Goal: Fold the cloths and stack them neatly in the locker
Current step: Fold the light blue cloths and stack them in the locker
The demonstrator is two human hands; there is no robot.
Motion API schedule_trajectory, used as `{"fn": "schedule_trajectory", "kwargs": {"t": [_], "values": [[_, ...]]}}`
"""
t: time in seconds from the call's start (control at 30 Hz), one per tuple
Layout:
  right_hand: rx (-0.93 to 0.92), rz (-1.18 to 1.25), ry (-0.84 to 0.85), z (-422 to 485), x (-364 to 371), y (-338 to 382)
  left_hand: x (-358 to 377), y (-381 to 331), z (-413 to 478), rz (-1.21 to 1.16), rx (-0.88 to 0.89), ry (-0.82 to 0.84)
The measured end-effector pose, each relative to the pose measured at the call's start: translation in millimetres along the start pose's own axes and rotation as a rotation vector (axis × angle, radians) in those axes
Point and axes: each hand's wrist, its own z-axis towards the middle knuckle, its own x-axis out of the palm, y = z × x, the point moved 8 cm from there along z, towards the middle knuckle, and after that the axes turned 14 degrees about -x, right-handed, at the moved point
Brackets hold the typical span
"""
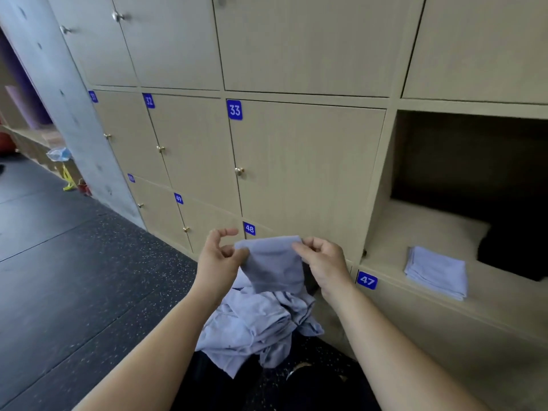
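Observation:
A light blue cloth (271, 262) hangs in the air in front of locker 48, held by its top edge. My left hand (218, 259) pinches its left corner and my right hand (323, 264) pinches its right corner. Below it a loose pile of the same blue cloths (255, 324) lies on my lap. At the right an open locker (385, 232) holds a small stack of folded blue cloths (436, 271) near its front edge.
Wooden locker doors numbered 32, 33 (308, 161), 48 and 49 fill the wall ahead, all closed. A dark object (510, 250) sits deep in the open locker. Dark speckled floor (74, 262) stretches to the left, beside a grey concrete pillar (74, 99).

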Motion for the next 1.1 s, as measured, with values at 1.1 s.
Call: {"fn": "schedule_trajectory", "kwargs": {"t": [1.1], "values": [[-0.123,0.036,0.029,-3.2,-43.2,80.7,93.5,-104.3,-57.9,0.779,0.557,0.103]]}}
